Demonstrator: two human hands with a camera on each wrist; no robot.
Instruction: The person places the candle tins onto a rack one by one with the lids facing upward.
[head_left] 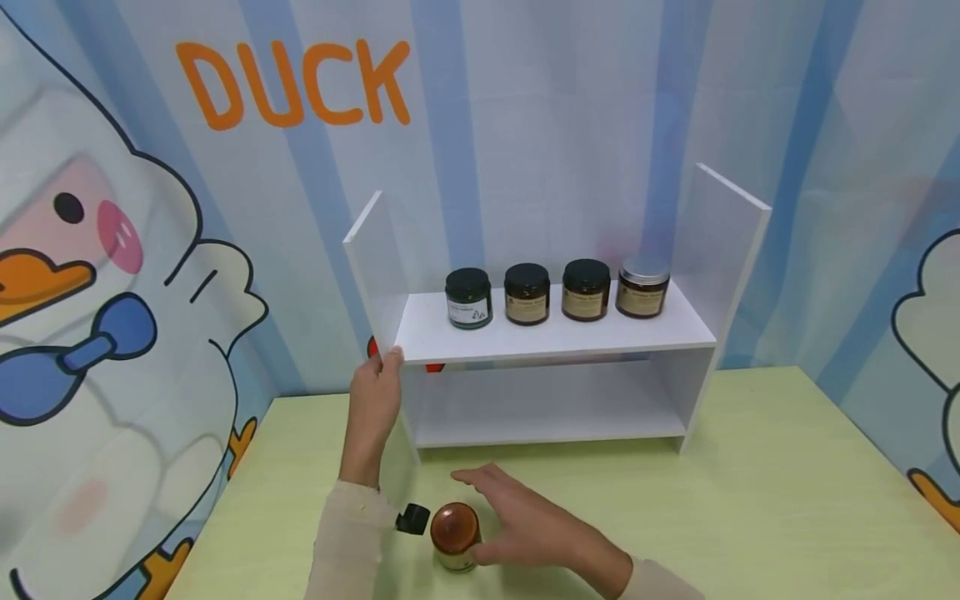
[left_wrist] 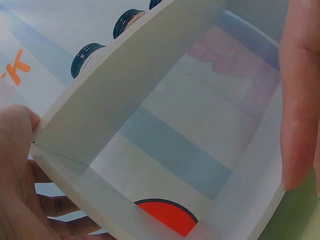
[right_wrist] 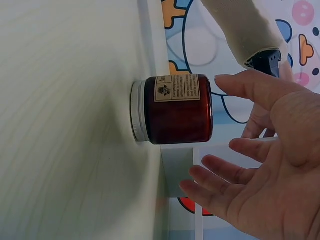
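Observation:
An amber glass jar (head_left: 454,530) stands upside down on the table, its silver lid (right_wrist: 140,111) against the tabletop and a tan label on its side. Around it, from the right, my right hand (head_left: 536,525) reaches with fingers spread and thumb apart from them; the palm shows bare in the right wrist view. My left hand (head_left: 375,396) grips the left side panel of a white two-tier shelf (head_left: 555,337) at the height of its upper board. In the left wrist view the left thumb lies in front and the other fingers (left_wrist: 55,205) pass behind the panel.
Along the upper board stand several jars: a black-lidded one with a white label (head_left: 468,298), two black-lidded ones with tan labels (head_left: 527,294), and a silver-lidded one (head_left: 642,287). A pale green table (head_left: 787,483) carries the shelf. Behind hangs a striped duck-print curtain (head_left: 540,125).

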